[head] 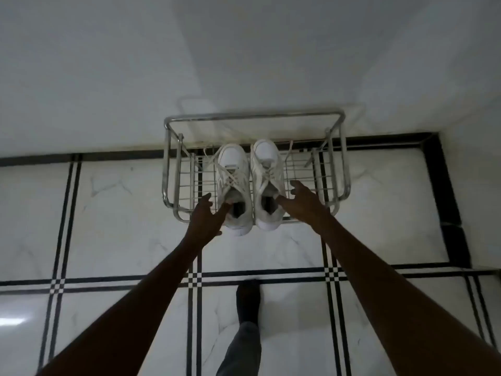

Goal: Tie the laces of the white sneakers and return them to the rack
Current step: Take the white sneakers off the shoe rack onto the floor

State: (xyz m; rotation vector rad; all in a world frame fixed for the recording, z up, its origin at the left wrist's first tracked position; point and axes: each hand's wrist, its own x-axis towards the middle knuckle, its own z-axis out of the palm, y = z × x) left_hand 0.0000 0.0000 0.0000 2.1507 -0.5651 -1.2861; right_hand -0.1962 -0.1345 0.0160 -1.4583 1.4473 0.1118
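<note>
Two white sneakers stand side by side on a chrome wire shoe rack (pixel 173 164), toes toward the wall. The left sneaker (pixel 233 169) and the right sneaker (pixel 267 164) both have loose, untied laces trailing over the wire shelf. My left hand (pixel 204 215) is at the left sneaker's heel collar, with a finger hooked into the opening and the other fingers spread. At the right sneaker's collar, my right hand (pixel 302 199) has its thumb inside the opening and its fingers spread over the outer side.
The rack stands against a white wall (pixel 244 63) on a white tiled floor with black stripe borders (pixel 122 226). My foot in a dark sock (pixel 248 299) and a grey trouser leg are on the floor below the rack.
</note>
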